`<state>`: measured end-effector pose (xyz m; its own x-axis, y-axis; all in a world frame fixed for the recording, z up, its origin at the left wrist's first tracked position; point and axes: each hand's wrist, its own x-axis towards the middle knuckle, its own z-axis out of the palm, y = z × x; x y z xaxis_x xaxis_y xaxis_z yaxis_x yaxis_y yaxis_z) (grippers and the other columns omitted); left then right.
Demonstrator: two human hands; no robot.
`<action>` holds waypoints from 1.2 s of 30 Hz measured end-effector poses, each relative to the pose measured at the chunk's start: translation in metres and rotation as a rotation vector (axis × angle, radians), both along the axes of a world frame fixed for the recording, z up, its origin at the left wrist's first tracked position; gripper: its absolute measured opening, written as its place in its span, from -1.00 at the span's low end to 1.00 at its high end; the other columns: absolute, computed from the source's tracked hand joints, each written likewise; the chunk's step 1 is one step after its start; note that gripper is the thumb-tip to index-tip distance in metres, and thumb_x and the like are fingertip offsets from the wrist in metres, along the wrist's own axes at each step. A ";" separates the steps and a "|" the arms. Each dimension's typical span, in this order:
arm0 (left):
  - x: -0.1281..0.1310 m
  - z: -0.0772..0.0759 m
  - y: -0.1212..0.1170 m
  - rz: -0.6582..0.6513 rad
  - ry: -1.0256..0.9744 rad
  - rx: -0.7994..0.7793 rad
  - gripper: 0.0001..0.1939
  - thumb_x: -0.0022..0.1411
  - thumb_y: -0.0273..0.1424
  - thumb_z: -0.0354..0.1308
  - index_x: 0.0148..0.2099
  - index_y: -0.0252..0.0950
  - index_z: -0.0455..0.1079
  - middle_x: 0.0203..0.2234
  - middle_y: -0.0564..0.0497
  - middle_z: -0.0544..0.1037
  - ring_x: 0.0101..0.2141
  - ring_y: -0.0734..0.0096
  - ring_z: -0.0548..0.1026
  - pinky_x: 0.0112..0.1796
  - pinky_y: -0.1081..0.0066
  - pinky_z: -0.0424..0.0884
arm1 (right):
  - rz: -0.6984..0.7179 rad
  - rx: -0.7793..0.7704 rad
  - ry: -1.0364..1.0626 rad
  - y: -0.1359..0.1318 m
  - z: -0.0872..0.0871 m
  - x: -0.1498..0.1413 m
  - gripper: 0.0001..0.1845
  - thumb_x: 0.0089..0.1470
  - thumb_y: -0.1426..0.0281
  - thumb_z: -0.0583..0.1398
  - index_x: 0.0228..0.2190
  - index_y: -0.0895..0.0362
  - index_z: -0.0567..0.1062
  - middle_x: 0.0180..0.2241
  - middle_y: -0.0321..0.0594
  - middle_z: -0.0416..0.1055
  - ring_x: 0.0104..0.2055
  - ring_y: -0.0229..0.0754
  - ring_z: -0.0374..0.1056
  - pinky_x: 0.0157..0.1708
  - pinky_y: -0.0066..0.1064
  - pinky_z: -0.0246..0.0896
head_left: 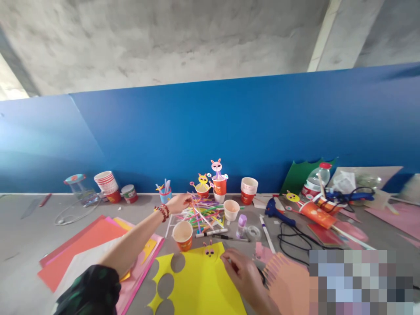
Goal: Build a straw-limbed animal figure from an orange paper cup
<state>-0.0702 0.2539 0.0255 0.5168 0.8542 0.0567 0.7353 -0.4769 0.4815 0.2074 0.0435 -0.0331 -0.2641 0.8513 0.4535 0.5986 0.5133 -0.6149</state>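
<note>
My left hand [179, 204] reaches out to the pile of coloured straws [203, 214], its fingers closed on a straw at the near left side of the pile. A beaded bracelet circles that wrist. Beside the yellow sheet [197, 280], my right hand [241, 272] has its fingers curled together; whatever they may hold is hidden. Close to its fingertips is a yellow paper bunny head [210, 252] with ears and a drawn face, over the sheet's far edge. Round holes run down the sheet's left side. An orange paper cup [183, 235] stands at its far left corner.
Behind the straws stand cups with bunny heads [216, 167]. A glue stick [241, 225], a tape roll [253, 232] and markers lie to the right. Farther right are a blue glue gun [278, 213] with its cord and a bottle [316, 181]. Coloured paper [78, 245] lies left.
</note>
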 end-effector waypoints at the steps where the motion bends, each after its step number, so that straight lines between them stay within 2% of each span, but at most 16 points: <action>1: 0.000 0.002 0.000 0.005 -0.014 -0.002 -0.65 0.35 -0.29 0.16 0.13 -0.30 0.36 0.04 -0.13 0.47 -0.06 0.17 0.51 -0.09 0.09 0.51 | -0.001 -0.005 -0.001 0.000 0.000 0.000 -0.73 0.27 0.41 0.04 -0.40 0.11 0.48 -0.43 -0.21 0.49 -0.57 -0.25 0.33 -0.51 -0.48 0.16; 8: -0.003 0.009 -0.001 0.033 -0.030 0.004 -0.65 0.35 -0.28 0.16 0.12 -0.31 0.37 0.03 -0.11 0.48 -0.06 0.14 0.51 -0.09 0.10 0.51 | 0.008 -0.014 -0.001 -0.001 -0.001 0.001 -0.75 0.26 0.41 0.05 -0.38 0.10 0.49 -0.40 -0.21 0.51 -0.58 -0.25 0.33 -0.52 -0.46 0.18; 12: -0.002 0.015 -0.006 -0.014 -0.013 0.076 -0.65 0.35 -0.28 0.15 0.12 -0.30 0.37 0.04 -0.12 0.47 -0.06 0.16 0.51 -0.08 0.10 0.50 | 0.011 -0.018 -0.001 -0.001 0.001 0.001 -0.73 0.26 0.39 0.04 -0.40 0.11 0.49 -0.42 -0.20 0.51 -0.58 -0.25 0.32 -0.53 -0.46 0.17; 14: 0.002 0.018 -0.011 -0.065 0.000 0.119 -0.70 0.35 -0.31 0.14 0.09 -0.25 0.41 0.02 -0.13 0.48 -0.03 0.15 0.48 -0.02 0.10 0.45 | 0.010 -0.021 -0.003 0.000 0.001 0.001 -0.71 0.27 0.37 0.03 -0.41 0.11 0.49 -0.42 -0.19 0.51 -0.57 -0.24 0.33 -0.51 -0.46 0.18; 18: 0.022 0.018 -0.023 -0.248 0.045 0.146 -0.78 0.22 -0.39 0.22 -0.07 -0.17 0.54 -0.07 -0.11 0.52 0.02 0.07 0.41 0.10 0.13 0.29 | 0.010 -0.028 -0.013 0.000 0.000 0.000 -0.70 0.29 0.34 0.02 -0.40 0.11 0.49 -0.41 -0.18 0.52 -0.57 -0.24 0.33 -0.51 -0.46 0.19; 20: 0.035 0.016 -0.027 -0.332 0.063 0.118 -0.83 0.11 -0.45 0.29 -0.20 -0.17 0.57 -0.14 -0.10 0.55 -0.03 0.06 0.44 0.07 0.16 0.29 | 0.013 -0.027 -0.016 0.000 -0.001 0.001 -0.71 0.29 0.35 0.03 -0.39 0.11 0.49 -0.39 -0.18 0.52 -0.59 -0.26 0.31 -0.52 -0.46 0.19; 23: 0.051 0.016 -0.027 -0.374 0.050 0.074 -0.91 0.05 -0.50 0.29 -0.45 -0.22 0.53 -0.32 -0.11 0.56 -0.14 0.08 0.47 -0.04 0.22 0.34 | 0.004 -0.023 -0.011 0.000 -0.002 0.001 -0.71 0.29 0.35 0.03 -0.40 0.11 0.49 -0.38 -0.18 0.52 -0.60 -0.26 0.32 -0.53 -0.46 0.19; 26: 0.056 0.024 -0.019 -0.349 -0.039 0.037 -0.89 0.09 -0.44 0.27 -0.48 -0.22 0.50 -0.41 -0.06 0.55 -0.25 0.18 0.50 -0.16 0.31 0.37 | -0.008 -0.038 -0.006 0.000 -0.002 0.001 -0.69 0.30 0.34 0.03 -0.41 0.11 0.49 -0.39 -0.19 0.53 -0.60 -0.25 0.32 -0.53 -0.46 0.18; 28: 0.051 0.032 -0.013 -0.294 -0.150 0.008 -0.92 0.14 -0.36 0.24 -0.38 -0.21 0.54 -0.42 -0.01 0.56 -0.32 0.27 0.50 -0.23 0.37 0.39 | -0.009 -0.049 -0.002 0.000 -0.002 0.001 -0.68 0.30 0.32 0.02 -0.41 0.11 0.49 -0.40 -0.19 0.53 -0.60 -0.26 0.33 -0.54 -0.46 0.18; 31: 0.039 0.043 -0.005 -0.158 -0.376 -0.057 -0.75 0.28 -0.24 0.10 -0.19 -0.27 0.52 -0.51 0.03 0.54 -0.48 0.39 0.47 -0.38 0.43 0.39 | -0.007 -0.052 0.004 0.000 -0.003 0.001 -0.67 0.31 0.30 0.01 -0.40 0.11 0.48 -0.40 -0.18 0.52 -0.59 -0.25 0.33 -0.54 -0.47 0.17; 33: 0.032 0.045 -0.004 -0.070 -0.537 -0.112 -0.68 0.33 -0.21 0.02 -0.10 -0.33 0.47 -0.54 0.02 0.53 -0.55 0.43 0.46 -0.44 0.43 0.40 | -0.004 -0.054 0.005 0.000 -0.003 0.001 -0.67 0.31 0.29 0.02 -0.41 0.10 0.47 -0.40 -0.19 0.52 -0.59 -0.26 0.32 -0.54 -0.46 0.16; 36: 0.026 0.045 -0.010 0.021 -0.754 -0.188 -0.67 0.29 -0.18 0.09 -0.12 -0.37 0.42 -0.52 -0.01 0.54 -0.57 0.46 0.46 -0.47 0.44 0.41 | 0.007 -0.055 -0.002 0.000 -0.004 0.000 -0.69 0.30 0.32 0.02 -0.41 0.10 0.47 -0.41 -0.20 0.51 -0.57 -0.25 0.32 -0.51 -0.45 0.17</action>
